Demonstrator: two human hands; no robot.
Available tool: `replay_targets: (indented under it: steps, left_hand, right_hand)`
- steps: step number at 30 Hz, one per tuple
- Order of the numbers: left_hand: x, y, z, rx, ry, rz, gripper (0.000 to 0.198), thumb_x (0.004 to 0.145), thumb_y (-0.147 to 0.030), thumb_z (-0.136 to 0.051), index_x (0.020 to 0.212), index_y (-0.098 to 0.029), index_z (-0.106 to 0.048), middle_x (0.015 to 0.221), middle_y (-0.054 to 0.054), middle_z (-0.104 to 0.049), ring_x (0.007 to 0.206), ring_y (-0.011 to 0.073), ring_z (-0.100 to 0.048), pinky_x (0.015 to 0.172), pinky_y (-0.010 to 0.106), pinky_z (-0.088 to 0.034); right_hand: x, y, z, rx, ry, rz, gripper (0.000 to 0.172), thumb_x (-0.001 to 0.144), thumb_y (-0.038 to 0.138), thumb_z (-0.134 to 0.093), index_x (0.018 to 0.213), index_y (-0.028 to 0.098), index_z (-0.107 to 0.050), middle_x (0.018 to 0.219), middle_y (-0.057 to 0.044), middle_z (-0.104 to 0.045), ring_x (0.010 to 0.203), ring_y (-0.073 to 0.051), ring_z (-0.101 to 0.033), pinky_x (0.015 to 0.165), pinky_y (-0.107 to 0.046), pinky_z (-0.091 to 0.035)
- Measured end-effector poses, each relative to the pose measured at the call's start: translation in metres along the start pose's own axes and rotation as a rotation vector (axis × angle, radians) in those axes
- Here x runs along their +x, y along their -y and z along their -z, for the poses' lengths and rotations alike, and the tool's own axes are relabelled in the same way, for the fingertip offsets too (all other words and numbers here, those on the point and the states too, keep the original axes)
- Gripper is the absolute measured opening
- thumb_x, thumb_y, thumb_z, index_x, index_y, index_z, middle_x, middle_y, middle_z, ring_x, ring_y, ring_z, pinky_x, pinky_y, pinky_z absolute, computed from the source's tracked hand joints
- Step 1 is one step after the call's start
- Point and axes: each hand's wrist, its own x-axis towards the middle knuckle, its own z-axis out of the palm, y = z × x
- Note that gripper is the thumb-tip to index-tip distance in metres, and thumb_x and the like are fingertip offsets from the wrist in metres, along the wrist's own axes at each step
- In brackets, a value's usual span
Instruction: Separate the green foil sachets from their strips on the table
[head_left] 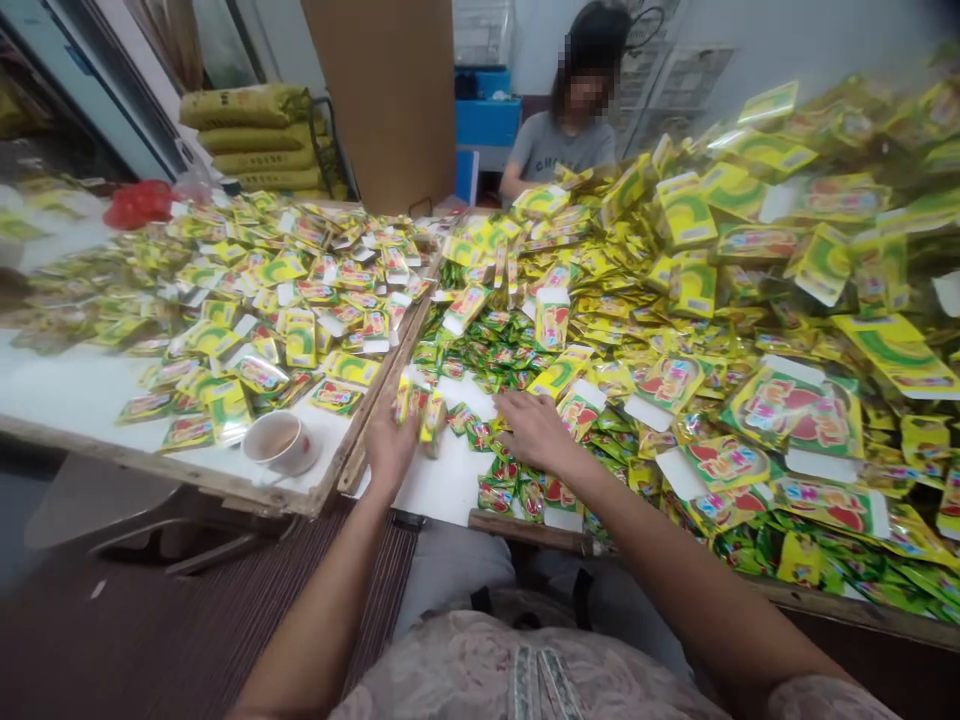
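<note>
- At the near edge of the counter (442, 482), on a bare white patch, both hands work close together, with the left hand (388, 442) at the counter's left rim and the right hand (534, 430) just beside it.
- Left hand: clenched around a sachet stack (418, 408). The stack stands on edge, and its sachets rise from the fingers up and away from the body.
- Right hand: released, palm down and fingers spread. It rests flat on the loose sachets (517, 492), with the fingertips pointing left toward the sachet stack.
- Key relation: the sachet stack lies directly left of the right fingertips, near but apart from them. A few single sachets lie on the bare patch in between.
- Loose sachets: small green-and-red pieces lying flat at mixed angles. They spread under and in front of the right hand, so that hand is the nearer one to them.
- Carded packs (750, 300): a large yellow heap that fills the counter to the right and rises behind the loose sachets.
- Second counter (82, 392): butts against the left rim. It carries more yellow packs and a cup (281, 441) near its front edge, just left of the left hand.
- Background: a person (574, 145) sits at the far end, and sacks (247, 135) are stacked at the rear left.
</note>
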Motion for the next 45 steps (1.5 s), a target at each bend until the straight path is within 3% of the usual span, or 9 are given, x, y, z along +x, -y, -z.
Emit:
replay_targets:
  steps: [4,8,14,21,26,31,35,41,45]
  left_hand:
    - [0.023,-0.019,0.01,0.083,-0.094,-0.167,0.039,0.07,-0.025,-0.063,0.108,-0.018,-0.063,0.107,0.009,-0.067,0.103,0.0262,-0.059,0.092,0.037,-0.042]
    - [0.016,-0.02,0.016,-0.374,0.073,0.058,0.04,0.063,-0.033,-0.073,0.096,-0.014,-0.062,0.093,0.008,-0.071,0.085,0.0207,-0.065,0.075,0.03,-0.05]
    - [-0.027,-0.003,0.009,-0.501,0.318,0.356,0.039,0.056,-0.033,-0.08,0.086,-0.013,-0.065,0.07,0.004,-0.072,0.063,0.0163,-0.066,0.06,0.024,-0.05]
    - [-0.043,-0.008,0.007,-0.545,0.344,0.419,0.038,0.055,-0.035,-0.08,0.083,-0.013,-0.066,0.068,0.003,-0.072,0.059,0.0151,-0.065,0.058,0.023,-0.05]
    - [-0.051,-0.003,0.014,-0.533,0.409,0.464,0.038,0.054,-0.033,-0.081,0.081,-0.012,-0.065,0.066,0.002,-0.071,0.057,0.0137,-0.064,0.057,0.022,-0.05]
    - [-0.056,0.002,0.021,-0.542,0.348,0.543,0.039,0.053,-0.034,-0.081,0.08,-0.013,-0.063,0.063,0.002,-0.07,0.052,0.0131,-0.063,0.051,0.021,-0.048]
    - [-0.053,0.002,0.024,-0.529,0.258,0.557,0.043,0.05,-0.034,-0.082,0.084,-0.014,-0.063,0.061,0.001,-0.069,0.052,0.0141,-0.063,0.051,0.022,-0.048]
    - [-0.04,0.004,0.022,-0.499,0.152,0.49,0.042,0.05,-0.033,-0.081,0.083,-0.013,-0.064,0.062,0.001,-0.069,0.052,0.0145,-0.063,0.051,0.023,-0.047]
    - [-0.035,0.004,0.021,-0.509,0.156,0.487,0.041,0.053,-0.033,-0.08,0.084,-0.013,-0.063,0.062,0.001,-0.07,0.051,0.0132,-0.062,0.05,0.021,-0.047]
  right_hand:
    - [0.016,-0.009,-0.005,-0.116,0.108,-0.01,0.023,0.077,0.005,-0.045,0.091,0.011,-0.062,0.081,-0.014,-0.068,0.079,-0.024,-0.063,0.079,-0.036,-0.033]
    - [0.015,-0.014,-0.01,-0.062,-0.045,-0.088,0.039,0.073,-0.002,-0.04,0.104,0.013,-0.059,0.086,-0.013,-0.069,0.08,-0.024,-0.063,0.072,-0.033,-0.036]
    - [0.013,-0.002,0.006,0.92,-0.379,-0.277,0.023,0.081,0.03,-0.051,0.1,0.019,-0.058,0.088,-0.006,-0.068,0.076,-0.019,-0.063,0.064,-0.03,-0.048]
    - [0.013,0.024,-0.003,1.486,-0.112,-0.318,0.033,0.057,0.041,-0.073,0.076,0.018,-0.058,0.066,0.0,-0.062,0.06,-0.013,-0.059,0.059,-0.028,-0.052]
    - [-0.002,0.019,-0.011,1.343,0.078,-0.231,0.029,0.063,0.041,-0.068,0.078,0.017,-0.06,0.067,0.0,-0.062,0.059,-0.013,-0.058,0.059,-0.027,-0.048]
    - [0.015,0.019,-0.007,0.695,-0.105,-0.25,0.025,0.083,0.039,-0.05,0.084,0.018,-0.063,0.078,-0.005,-0.068,0.073,-0.018,-0.061,0.066,-0.028,-0.043]
    - [0.049,0.033,-0.013,0.228,0.022,-0.25,0.029,0.076,0.037,-0.061,0.096,0.015,-0.062,0.092,-0.012,-0.068,0.094,-0.025,-0.059,0.072,-0.03,-0.041]
    - [0.059,0.039,-0.021,0.203,0.039,-0.238,0.016,0.076,0.027,-0.062,0.086,0.014,-0.063,0.085,-0.012,-0.068,0.082,-0.021,-0.06,0.064,-0.026,-0.038]
    - [0.046,0.022,-0.015,0.43,-0.149,-0.292,0.021,0.085,0.034,-0.047,0.078,0.017,-0.057,0.07,-0.005,-0.061,0.067,-0.017,-0.055,0.057,-0.025,-0.035]
